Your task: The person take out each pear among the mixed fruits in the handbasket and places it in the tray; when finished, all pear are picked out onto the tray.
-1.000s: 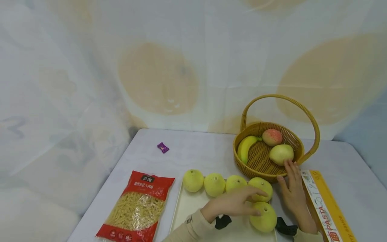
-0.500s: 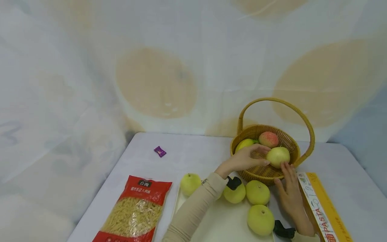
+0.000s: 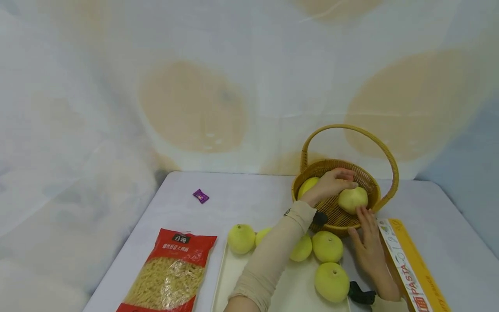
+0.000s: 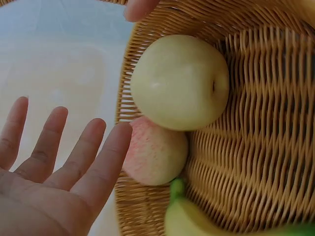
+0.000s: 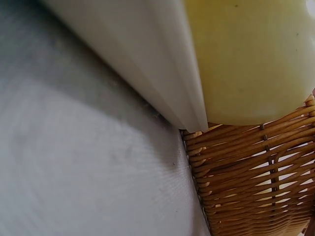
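Observation:
My left hand (image 3: 329,185) reaches into the wicker basket (image 3: 335,225), fingers extended over the peach. In the left wrist view, straight fingers stand beside the red-flecked peach (image 4: 155,152), with a thumb tip near the pale yellow-green fruit (image 4: 179,83), like an apple or pear. The peach is hidden behind the hand in the head view. A banana (image 3: 308,187) lies at the basket's left, partly covered by the left hand. My right hand (image 3: 370,253) rests at the basket's front right, its fingers stretched toward the pale fruit (image 3: 352,200); whether they touch it, I cannot tell.
A white tray (image 3: 288,294) holds several round yellow-green fruits (image 3: 332,282) in front of the basket. Right of it lies a yellow-and-white pasta box (image 3: 413,264). A red pasta bag (image 3: 169,271) and a purple wrapped candy (image 3: 200,196) lie on the left.
My left hand has moved from above the tray's fruits forward into the basket, and then farther over the peach. The right hand has stayed by the basket's rim. The head view has shifted slightly.

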The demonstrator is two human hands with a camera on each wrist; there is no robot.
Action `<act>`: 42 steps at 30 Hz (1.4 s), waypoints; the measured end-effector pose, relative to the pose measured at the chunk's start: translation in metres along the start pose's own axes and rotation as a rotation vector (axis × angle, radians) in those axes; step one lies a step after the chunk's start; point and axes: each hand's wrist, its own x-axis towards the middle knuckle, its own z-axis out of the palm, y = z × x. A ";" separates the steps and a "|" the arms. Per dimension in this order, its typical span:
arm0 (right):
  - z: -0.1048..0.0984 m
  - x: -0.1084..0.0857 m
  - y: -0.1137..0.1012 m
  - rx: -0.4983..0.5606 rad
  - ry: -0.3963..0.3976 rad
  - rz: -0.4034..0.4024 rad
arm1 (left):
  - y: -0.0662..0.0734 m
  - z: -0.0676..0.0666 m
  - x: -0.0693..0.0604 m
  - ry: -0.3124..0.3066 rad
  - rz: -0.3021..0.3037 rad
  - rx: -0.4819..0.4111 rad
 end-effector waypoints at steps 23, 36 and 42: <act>0.009 -0.005 -0.003 0.009 0.004 -0.013 | -0.026 0.020 0.018 0.005 -0.276 -0.034; 0.007 -0.006 -0.007 -0.024 0.005 -0.007 | -0.043 0.016 0.016 -0.223 -0.442 0.003; 0.007 -0.005 -0.006 -0.017 0.005 -0.009 | -0.043 0.016 0.016 -0.155 -0.396 0.035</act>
